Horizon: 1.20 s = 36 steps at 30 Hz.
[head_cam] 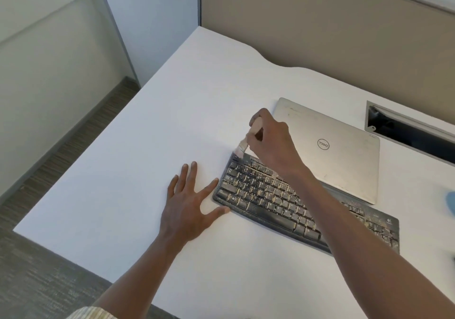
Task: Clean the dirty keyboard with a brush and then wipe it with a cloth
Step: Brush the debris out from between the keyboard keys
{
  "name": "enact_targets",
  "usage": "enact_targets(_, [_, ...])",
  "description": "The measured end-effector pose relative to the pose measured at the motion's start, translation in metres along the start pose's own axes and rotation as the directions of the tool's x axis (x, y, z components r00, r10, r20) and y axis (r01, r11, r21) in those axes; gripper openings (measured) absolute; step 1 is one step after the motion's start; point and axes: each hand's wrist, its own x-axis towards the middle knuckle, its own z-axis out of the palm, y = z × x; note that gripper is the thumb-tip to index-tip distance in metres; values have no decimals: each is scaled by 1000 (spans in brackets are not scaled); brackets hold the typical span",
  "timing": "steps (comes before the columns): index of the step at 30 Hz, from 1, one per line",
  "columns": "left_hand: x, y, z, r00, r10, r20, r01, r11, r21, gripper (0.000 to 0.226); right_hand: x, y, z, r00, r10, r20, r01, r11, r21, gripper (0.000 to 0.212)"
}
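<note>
**Brushing the far-left corner of the keyboard**

I was at the brushing step, and by the look of it barely into it. My right hand point(270, 144) was curled around the pale handle of the brush point(242, 146), with the bristles set down on the top-left corner of the keyboard point(283, 203). My left hand point(187, 203) lay flat on the white desk point(172, 121) with the fingers spread wide, the thumb and forefinger touching the keyboard's left end as if to steady it.

The keyboard sat slanted across the desk in front of me, its keys thick with light crumbs and dust, heaviest toward the right end. Just behind it lay a closed silver laptop point(339, 146). A blue shape point(450, 203) showed at the right edge of view; I could not tell whether it was the cloth.

The next move, as I judged it, called for short strokes along the rows, working rightward, with the left hand bracing so the board would not slide. Wiping had to wait until the grit was off
</note>
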Motion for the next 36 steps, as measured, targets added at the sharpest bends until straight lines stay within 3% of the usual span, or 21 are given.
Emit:
enact_targets(4, [-1,0,1,1000,7,-2,-7,1000,-3,79,-4,0,4,995,-48,90,54,997,-59,16])
enact_targets(7, [0,0,1,1000,4,4,-4,1000,7,80,-5,1,2,998,-46,36,52,983,-174,18])
enact_targets(10, [-1,0,0,1000,6,2,-6,1000,7,79,-7,0,8,998,-16,-58,13,999,-50,16])
enact_targets(21, [-1,-1,1,1000,7,-6,-7,1000,-19,80,-11,5,8,994,92,-63,-93,995,-19,16])
enact_targets(24, [-1,-1,1,1000,12,-6,-12,1000,-12,80,-9,1,8,999,27,-46,-25,999,41,16])
enact_targets(29, [-1,-1,0,1000,9,-3,-9,1000,-12,80,-4,-1,0,994,-83,76,95,982,-165,16])
enact_targets(33, [-2,-1,1,1000,15,-14,-15,1000,-14,80,-6,-7,1,973,-182,138,196,976,-95,16])
enact_targets(36, [-1,-1,0,1000,10,-17,-11,1000,-14,80,-8,-4,-1,964,-180,197,219,955,-198,16])
